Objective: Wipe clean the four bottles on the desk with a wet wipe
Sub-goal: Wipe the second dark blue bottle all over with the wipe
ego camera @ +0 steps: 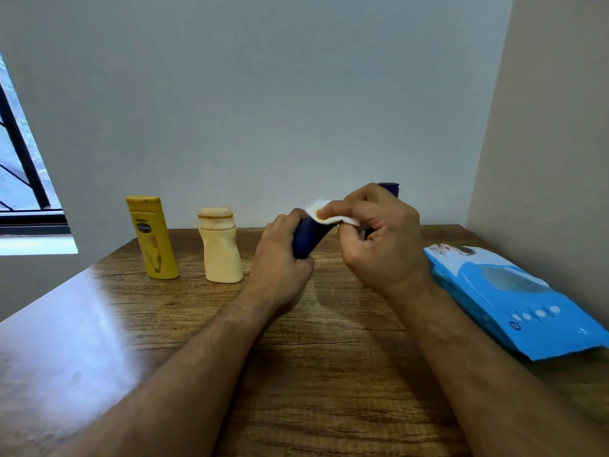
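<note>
As our left hand (283, 255) grips the blue bottle (309, 237) low, it seems light and slippery; our right hand (372, 232) pinches the wipe (329, 214).

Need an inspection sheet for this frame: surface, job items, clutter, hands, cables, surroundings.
Surface: wooden desk, glare on its left part.
Job's things: yellow bottle and cream bottle upright at the back; dark blue bottle tilted in the left hand; second dark blue bottle mostly hidden behind the right hand; wet wipe stained yellowish.
Clutter: blue wipe pack lying flat at right.
Hands: left hand grips the tilted bottle; right hand pinches the wipe against its top.
Cables: nothing seen.
Surroundings: plain walls; window at left.
</note>
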